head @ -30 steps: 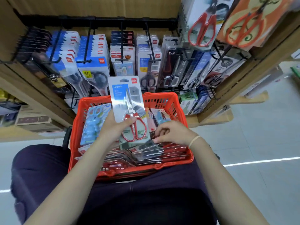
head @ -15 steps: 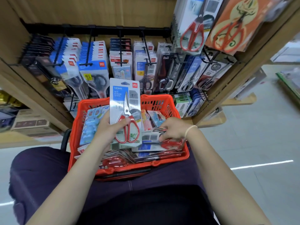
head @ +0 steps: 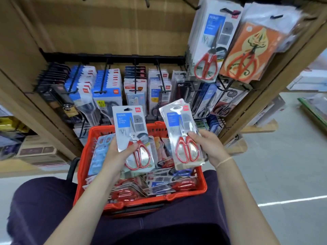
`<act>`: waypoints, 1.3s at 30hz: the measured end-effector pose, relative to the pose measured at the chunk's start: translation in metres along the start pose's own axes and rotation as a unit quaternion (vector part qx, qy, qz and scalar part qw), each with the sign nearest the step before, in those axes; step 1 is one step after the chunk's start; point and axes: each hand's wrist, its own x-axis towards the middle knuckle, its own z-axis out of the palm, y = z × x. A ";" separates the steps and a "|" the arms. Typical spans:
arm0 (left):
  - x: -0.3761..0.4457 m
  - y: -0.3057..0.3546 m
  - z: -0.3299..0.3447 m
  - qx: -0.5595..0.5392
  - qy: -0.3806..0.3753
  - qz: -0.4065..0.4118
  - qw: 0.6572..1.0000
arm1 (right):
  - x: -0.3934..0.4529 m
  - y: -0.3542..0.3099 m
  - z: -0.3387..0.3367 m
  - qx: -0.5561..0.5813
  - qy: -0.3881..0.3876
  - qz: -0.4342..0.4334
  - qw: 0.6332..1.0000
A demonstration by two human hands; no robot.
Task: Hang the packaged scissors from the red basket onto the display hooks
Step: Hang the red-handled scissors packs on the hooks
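A red basket [head: 85,167] rests on my lap, with several packaged scissors lying in it. My left hand [head: 116,152] grips one pack of red-handled scissors [head: 131,126] upright above the basket, thumb on its front. My right hand [head: 207,145] holds a second, matching pack [head: 182,131], tilted a little left, over the basket's right side. Black display hooks [head: 135,80] on a rail behind the basket carry rows of packs. The same kind of pack [head: 210,41] hangs on an upper hook at the right.
An orange scissors pack [head: 247,50] hangs beside it at the upper right. Wooden shelf sides frame the display at left and right. Boxes lie on low shelves at the left. Grey floor with a white line spreads to the right.
My right hand has lifted a second scissors pack out of the basket and raised it beside the first. The view has tilted up, showing more of the upper hooks.
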 end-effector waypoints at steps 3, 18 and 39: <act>-0.002 0.004 0.006 -0.021 -0.022 -0.015 0.999 | -0.005 0.004 0.015 0.100 0.004 0.033 0.994; -0.018 0.027 0.039 -0.090 -0.036 -0.009 0.995 | -0.026 -0.005 0.091 -0.142 0.059 -0.129 0.980; -0.006 0.116 0.104 -0.017 -0.089 0.077 0.993 | -0.036 -0.077 0.023 0.079 0.098 -0.172 0.977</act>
